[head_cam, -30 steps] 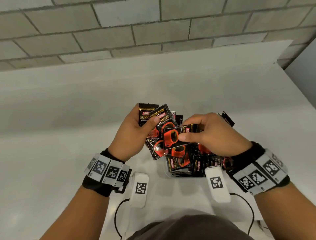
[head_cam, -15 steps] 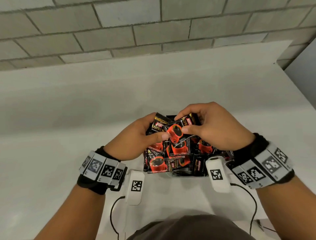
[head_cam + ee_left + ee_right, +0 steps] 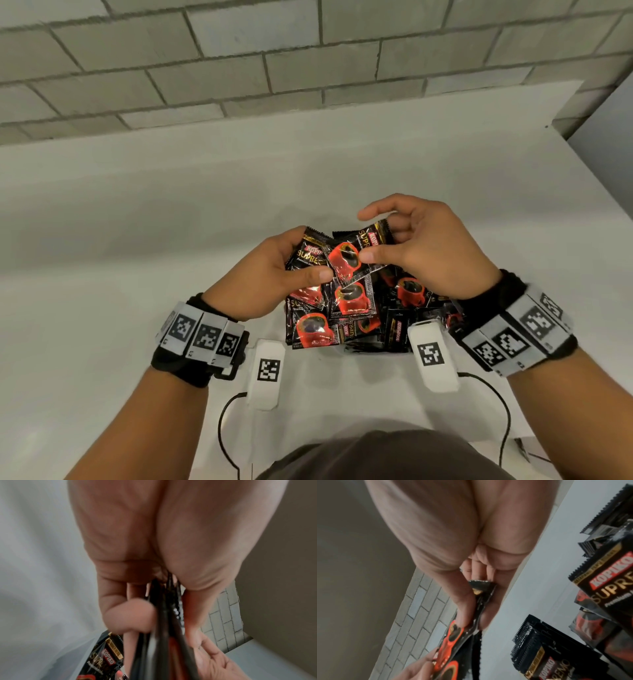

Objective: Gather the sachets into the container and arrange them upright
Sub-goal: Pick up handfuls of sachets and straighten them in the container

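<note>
My left hand [image 3: 270, 274] clamps a stack [image 3: 306, 270] of sachets edge-on over the container [image 3: 373, 349], keeping them squared; my right hand [image 3: 421, 250] pinches one sachet [image 3: 352, 260], tilted to join that stack so all drop in upright together

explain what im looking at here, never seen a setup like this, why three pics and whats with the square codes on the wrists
No machine here: a person works bare-handed, wearing wrist bands with printed marker squares. One picture comes from a head camera looking down; the other two from a camera on each wrist, looking along the palm. On the white table is a pile of black and red coffee sachets; the container is hidden under them. The left hand grips a small bundle of sachets, and the right hand pinches a single sachet beside it.
</note>
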`<state>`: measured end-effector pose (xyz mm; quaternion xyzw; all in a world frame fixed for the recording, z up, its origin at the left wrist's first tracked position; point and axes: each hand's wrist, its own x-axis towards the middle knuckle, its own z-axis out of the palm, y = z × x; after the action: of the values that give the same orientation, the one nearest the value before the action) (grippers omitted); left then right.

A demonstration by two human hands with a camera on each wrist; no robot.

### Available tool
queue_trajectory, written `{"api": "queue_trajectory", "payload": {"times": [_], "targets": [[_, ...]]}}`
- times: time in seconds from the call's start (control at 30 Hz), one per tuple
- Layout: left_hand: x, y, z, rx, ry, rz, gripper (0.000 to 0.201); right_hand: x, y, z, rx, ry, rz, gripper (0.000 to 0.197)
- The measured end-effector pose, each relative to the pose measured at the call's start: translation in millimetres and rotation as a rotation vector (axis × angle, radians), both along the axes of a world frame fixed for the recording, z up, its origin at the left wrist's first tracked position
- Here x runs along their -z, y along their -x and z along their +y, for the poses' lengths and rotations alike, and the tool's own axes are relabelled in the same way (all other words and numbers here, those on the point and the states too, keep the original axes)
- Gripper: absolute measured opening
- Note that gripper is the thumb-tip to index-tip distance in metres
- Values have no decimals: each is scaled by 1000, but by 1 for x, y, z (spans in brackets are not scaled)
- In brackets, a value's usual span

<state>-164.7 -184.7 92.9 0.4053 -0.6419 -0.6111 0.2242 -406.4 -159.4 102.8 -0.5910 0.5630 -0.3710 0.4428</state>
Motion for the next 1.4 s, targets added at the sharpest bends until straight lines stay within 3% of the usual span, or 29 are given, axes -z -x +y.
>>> {"api": "queue_trajectory", "payload": {"times": [0.23,0.33,0.5,0.67,0.83,0.97,1.17,1.4], "targets": [[1,-1,-3,-9,101,-126,30,-12,10,-3,186,10,-172,39],[-2,-4,-5,7,125,-176,29,-24,18,-2,109,19,-160,33],[-7,-4,-7,65,137,-213,30,-29,7,3,-268,-109,212,17],[-7,-2,-7,98,134,-219,31,-11,-10,1,-267,69,434,37],[-8,-3,-8,72,130,-199,31,-7,-18,3,-223,120,358,54],[-7,-3,-9,33,106,-153,33,-3,-18,2,-164,110,347,50],[-3,-5,-9,-22,95,-120,34,3,-14,-2,-139,89,377,27],[-1,-4,-9,-33,147,-156,28,4,-20,0,-179,76,348,34]]}}
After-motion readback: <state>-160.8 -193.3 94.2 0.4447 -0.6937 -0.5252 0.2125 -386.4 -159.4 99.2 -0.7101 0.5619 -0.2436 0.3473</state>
